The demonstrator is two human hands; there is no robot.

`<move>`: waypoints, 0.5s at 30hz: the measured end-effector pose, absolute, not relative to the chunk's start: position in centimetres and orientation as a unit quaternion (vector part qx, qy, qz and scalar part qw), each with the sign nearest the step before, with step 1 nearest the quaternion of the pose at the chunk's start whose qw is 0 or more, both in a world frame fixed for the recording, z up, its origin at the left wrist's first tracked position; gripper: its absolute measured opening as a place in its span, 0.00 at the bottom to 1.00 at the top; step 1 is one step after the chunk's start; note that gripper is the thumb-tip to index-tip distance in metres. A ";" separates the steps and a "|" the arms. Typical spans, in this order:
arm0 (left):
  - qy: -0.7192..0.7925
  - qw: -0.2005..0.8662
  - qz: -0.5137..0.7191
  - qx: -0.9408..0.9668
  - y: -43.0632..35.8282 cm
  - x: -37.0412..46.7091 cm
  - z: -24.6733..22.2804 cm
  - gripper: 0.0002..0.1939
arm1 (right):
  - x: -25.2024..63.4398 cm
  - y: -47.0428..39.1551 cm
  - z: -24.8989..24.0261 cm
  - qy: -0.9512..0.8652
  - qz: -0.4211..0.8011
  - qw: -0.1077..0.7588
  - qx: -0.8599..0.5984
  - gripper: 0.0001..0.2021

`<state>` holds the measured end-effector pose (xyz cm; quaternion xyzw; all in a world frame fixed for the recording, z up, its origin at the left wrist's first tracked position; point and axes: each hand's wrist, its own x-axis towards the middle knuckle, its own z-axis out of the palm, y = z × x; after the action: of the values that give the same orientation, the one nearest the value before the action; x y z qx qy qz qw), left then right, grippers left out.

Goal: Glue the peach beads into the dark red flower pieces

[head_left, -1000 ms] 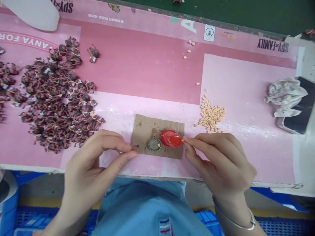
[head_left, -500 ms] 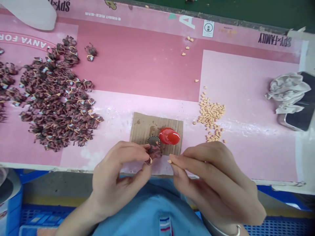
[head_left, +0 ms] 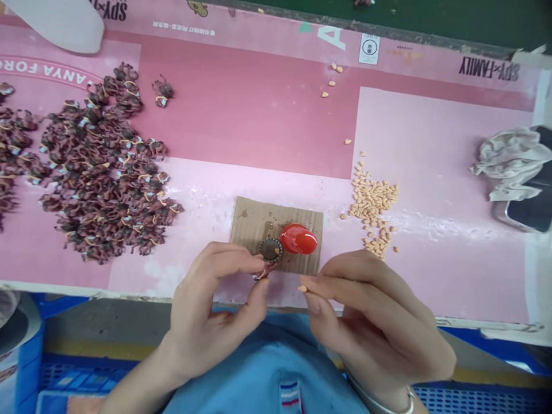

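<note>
Our left hand [head_left: 211, 310] pinches a small dark brown moulded figure piece [head_left: 263, 271] between thumb and forefinger, fingers [head_left: 241, 261] closed tight on it, just at the near edge of the table [head_left: 259, 115]. Our right hand [head_left: 375, 322] holds a tiny tan pellet-shaped part [head_left: 302, 288] at the tips of thumb and forefinger, also pressed shut around it, with only the end of the part showing.

A second ago the right hand was up beside the red glossy cap-shaped blob [head_left: 298, 239] on the brown cardboard square [head_left: 276, 230], touching its tip there, and the left hand rested lower left with almost nothing visible in its pinch. Half a second ago both hands had drawn back toward our body and the brown piece was turned more openly to the camera. Now the two hands sit a little closer together, the tan part pointing at the brown piece, the two near each other but not yet touching. We judge that the tan part has been wetted at the red blob and is being brought to the brown piece for joining.

The round dark bottle cap with a serrated rim [head_left: 271, 250] lies on the cardboard, touching the red blob's left side. A heap of dark brown figure pieces [head_left: 103, 172] spreads over the left of the table; a scatter of tan pellets [head_left: 373, 204] lies to the right; a crumpled grey cloth [head_left: 509, 161] sits at the far right.
</note>
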<state>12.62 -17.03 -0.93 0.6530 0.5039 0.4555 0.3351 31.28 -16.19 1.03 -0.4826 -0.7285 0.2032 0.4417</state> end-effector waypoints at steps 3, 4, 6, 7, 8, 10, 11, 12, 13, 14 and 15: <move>0.499 0.351 0.429 0.666 -16.9 12.3 -0.7 0.13 | 31.6 -16.3 0.9 -0.728 0.192 0.438 -0.491 0.10; 0.499 0.363 0.429 0.660 -16.8 12.2 -0.6 0.11 | 31.7 -16.3 0.8 -0.728 0.187 0.438 -0.493 0.10; 0.486 0.398 0.448 0.636 -16.7 12.1 -0.5 0.07 | 32.0 -16.3 0.8 -0.728 0.181 0.441 -0.493 0.09; 0.477 0.418 0.458 0.623 -16.7 12.0 -0.5 0.06 | 32.1 -16.3 0.8 -0.728 0.181 0.441 -0.492 0.09; 0.467 0.434 0.466 0.613 -16.6 12.0 -0.5 0.06 | 32.1 -16.3 0.8 -0.729 0.183 0.440 -0.491 0.09; 0.454 0.453 0.469 0.608 -16.5 12.0 -0.5 0.09 | 32.0 -16.3 0.8 -0.729 0.187 0.439 -0.491 0.09; 0.454 0.451 0.465 0.612 -16.4 11.9 -0.5 0.10 | 31.9 -16.3 0.8 -0.727 0.192 0.440 -0.491 0.09; 0.456 0.441 0.461 0.620 -16.4 11.9 -0.6 0.11 | 31.8 -16.4 0.9 -0.725 0.198 0.440 -0.491 0.09; 0.456 0.424 0.461 0.632 -16.4 11.9 -0.6 0.12 | 31.7 -16.4 0.9 -0.723 0.204 0.442 -0.490 0.09; 0.456 0.400 0.464 0.646 -16.4 11.9 -0.6 0.12 | 31.6 -16.3 0.9 -0.722 0.210 0.443 -0.489 0.09; 0.456 0.374 0.461 0.663 -16.4 11.9 -0.6 0.12 | 31.5 -16.3 1.0 -0.720 0.216 0.444 -0.488 0.09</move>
<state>11.86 -16.40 -0.62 0.6633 0.4555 0.4613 0.3739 31.45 -16.32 0.95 -0.4882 -0.7195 0.2161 0.4441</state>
